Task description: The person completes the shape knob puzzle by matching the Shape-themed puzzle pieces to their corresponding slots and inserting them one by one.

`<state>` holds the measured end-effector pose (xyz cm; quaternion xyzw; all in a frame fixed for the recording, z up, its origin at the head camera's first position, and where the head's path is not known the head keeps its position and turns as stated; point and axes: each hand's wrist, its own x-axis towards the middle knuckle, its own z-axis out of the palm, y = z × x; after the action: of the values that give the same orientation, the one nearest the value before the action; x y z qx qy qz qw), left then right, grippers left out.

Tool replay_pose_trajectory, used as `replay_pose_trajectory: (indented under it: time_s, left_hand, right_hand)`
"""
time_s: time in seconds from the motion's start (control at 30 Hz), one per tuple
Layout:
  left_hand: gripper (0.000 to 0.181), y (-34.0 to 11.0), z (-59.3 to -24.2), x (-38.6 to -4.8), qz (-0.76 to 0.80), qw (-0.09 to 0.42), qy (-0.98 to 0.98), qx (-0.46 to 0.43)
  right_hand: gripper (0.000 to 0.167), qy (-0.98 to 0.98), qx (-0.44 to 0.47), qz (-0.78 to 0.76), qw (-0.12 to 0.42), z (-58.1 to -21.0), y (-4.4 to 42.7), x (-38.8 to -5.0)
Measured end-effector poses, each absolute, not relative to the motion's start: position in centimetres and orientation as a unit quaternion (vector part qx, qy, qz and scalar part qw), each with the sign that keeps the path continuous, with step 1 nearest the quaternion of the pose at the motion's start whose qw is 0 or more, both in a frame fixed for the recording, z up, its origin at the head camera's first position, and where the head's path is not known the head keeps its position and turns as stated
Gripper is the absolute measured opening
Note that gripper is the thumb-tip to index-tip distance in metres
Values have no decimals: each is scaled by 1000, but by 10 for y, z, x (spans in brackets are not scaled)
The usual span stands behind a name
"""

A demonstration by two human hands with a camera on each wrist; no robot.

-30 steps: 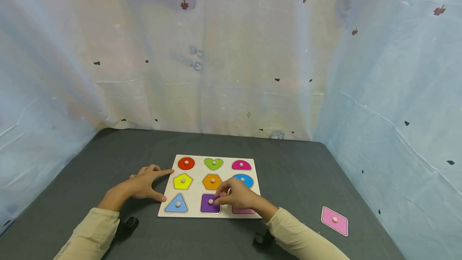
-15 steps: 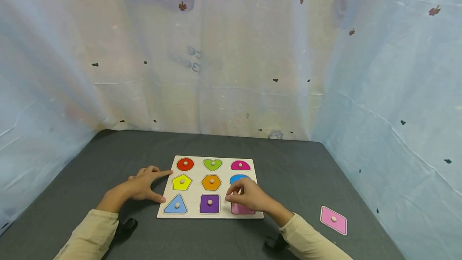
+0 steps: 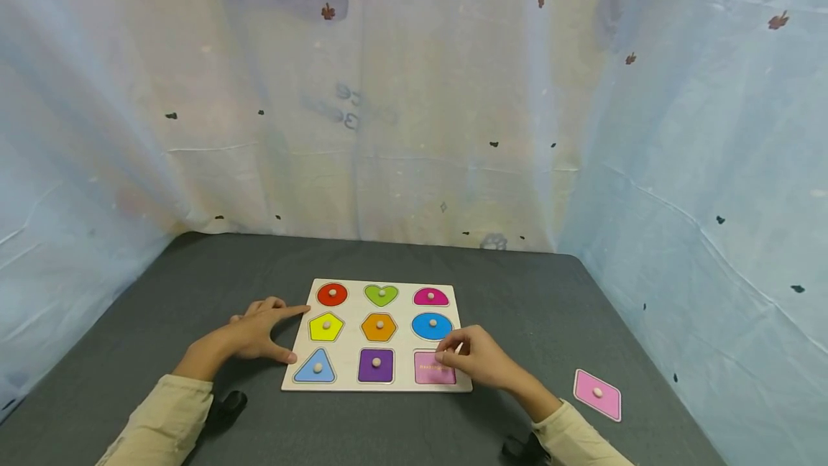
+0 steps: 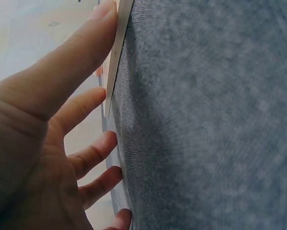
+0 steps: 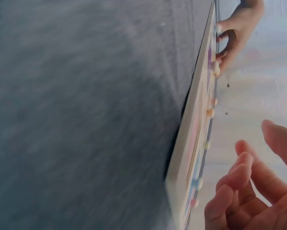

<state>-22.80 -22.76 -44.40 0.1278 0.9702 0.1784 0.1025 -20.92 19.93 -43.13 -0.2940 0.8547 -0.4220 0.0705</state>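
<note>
A wooden knob puzzle board [image 3: 344, 372] lies flat on the grey-covered table, its red circle, green heart, yellow pentagon, orange hexagon, purple square and other pieces seated in it. The near right recess [image 3: 427, 374] is pink and holds no piece. My left hand [image 3: 255, 329] touches the board's left edge with thumb and index finger; in the left wrist view the thumb [image 4: 86, 45] lies against that edge. Over the right side of the board hovers my right hand [image 3: 479, 359], fingers loosely bent around nothing. A pink rectangle piece [image 3: 590, 388] with a knob lies to the right.
Dark grey cloth [image 3: 517, 308] covers the table. A pale patterned curtain [image 3: 414, 92] hangs behind it and along both sides. Dark straps [image 3: 223, 408] show beneath the left wrist, with a similar one [image 3: 520, 448] by the right.
My right hand has drawn away from the purple square, moving right across the pink recess to the board's right edge. My left hand keeps its place.
</note>
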Motion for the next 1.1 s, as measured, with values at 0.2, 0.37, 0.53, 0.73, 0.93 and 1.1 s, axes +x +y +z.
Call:
replay_pose_trajectory:
  time_s: [0.2, 0.37, 0.53, 0.73, 0.93, 1.1]
  left_hand:
    - [99, -227, -444, -228, 178, 104, 970, 125]
    - [100, -227, -443, -227, 181, 109, 970, 122]
    - [100, -226, -441, -226, 180, 106, 970, 123]
    - [100, -226, -440, -226, 179, 106, 971, 122]
    - [100, -226, -440, -226, 180, 105, 970, 123]
    - [100, -226, -440, -226, 179, 107, 970, 121]
  right_hand:
    - [17, 858, -278, -426, 74, -433, 219, -206]
    - [21, 867, -266, -416, 65, -432, 234, -206]
    - [24, 866, -262, -422, 60, -431, 248, -205]
    - [25, 859, -266, -435, 54, -428, 264, -199]
    - [22, 857, -268, -438, 37, -427, 280, -195]
    - [23, 861, -259, -437, 33, -430, 295, -193]
